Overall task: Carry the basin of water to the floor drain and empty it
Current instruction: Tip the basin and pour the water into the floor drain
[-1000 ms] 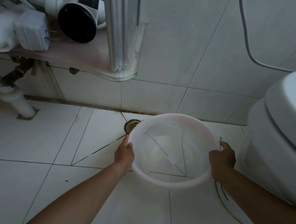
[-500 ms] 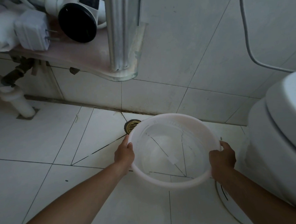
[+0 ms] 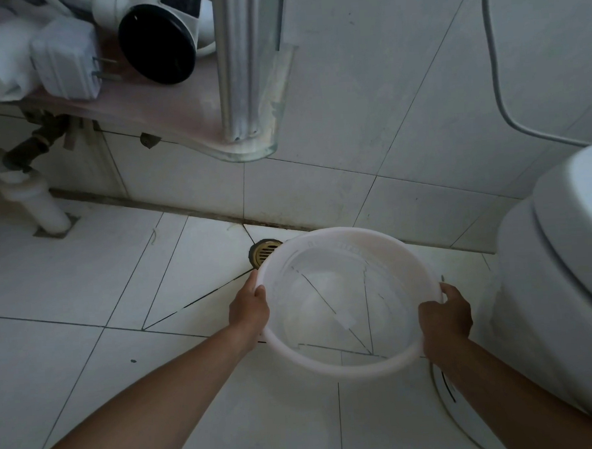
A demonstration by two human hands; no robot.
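The left hand (image 3: pixel 249 311) and right hand (image 3: pixel 445 314) still grip the round white plastic basin (image 3: pixel 332 361), unmoved beside the gold floor drain (image 3: pixel 263 251), so tipping comes next.

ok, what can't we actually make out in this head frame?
Head view only:
- floor drain: right part hidden behind the basin rim.
- How full the basin is: wall is translucent, no clear level, cannot tell.
- left hand, right hand: fingers under the rim hidden by rim and hand backs.
- toilet: cut off by the right edge.
- Items on the shelf: cut off by the top edge.
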